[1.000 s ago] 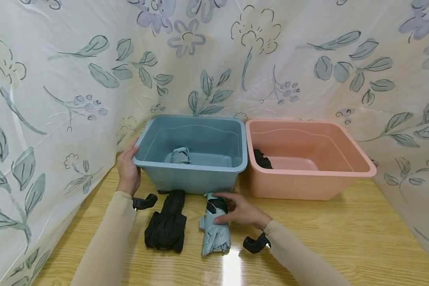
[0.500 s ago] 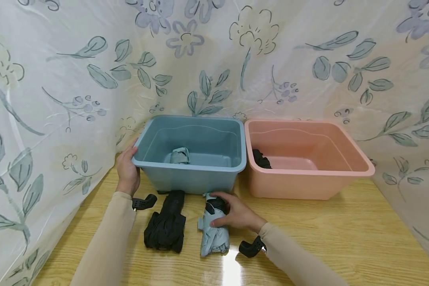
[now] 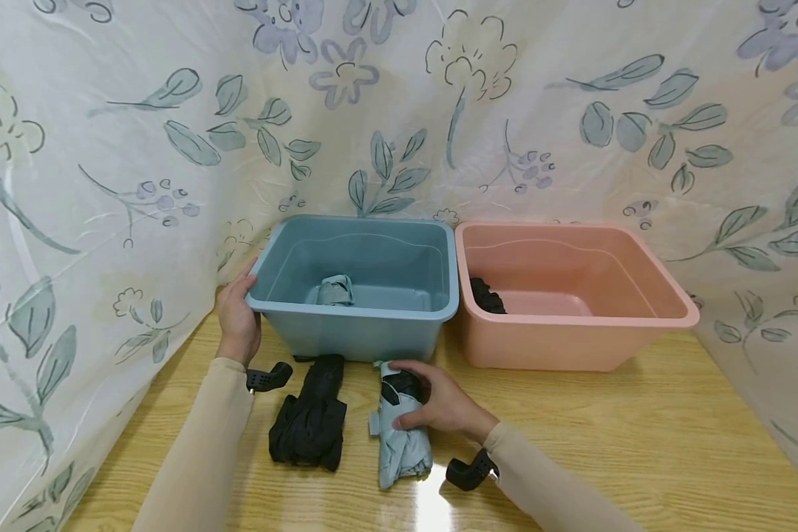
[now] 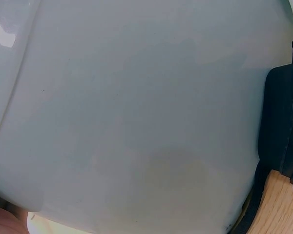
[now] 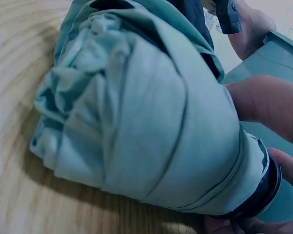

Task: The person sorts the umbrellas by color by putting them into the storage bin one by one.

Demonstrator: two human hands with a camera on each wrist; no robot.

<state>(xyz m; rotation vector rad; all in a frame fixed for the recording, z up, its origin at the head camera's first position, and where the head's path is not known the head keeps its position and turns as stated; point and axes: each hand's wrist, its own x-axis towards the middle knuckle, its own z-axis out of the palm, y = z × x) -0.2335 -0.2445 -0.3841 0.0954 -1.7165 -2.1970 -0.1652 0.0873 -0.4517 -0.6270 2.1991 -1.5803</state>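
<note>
Blue umbrella [image 3: 406, 449], in right hand [image 3: 447, 402], apart from left hand [image 3: 239, 316]

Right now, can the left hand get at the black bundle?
Probably yes: nothing visible blocks the left hand from the black bundle on the table, though it would likely have to leave the blue bin first.

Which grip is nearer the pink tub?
Right. The right grip holds the pale umbrella, in front and left of the pink tub; the left grip is at the left rim of the blue tub, farther away.
</note>
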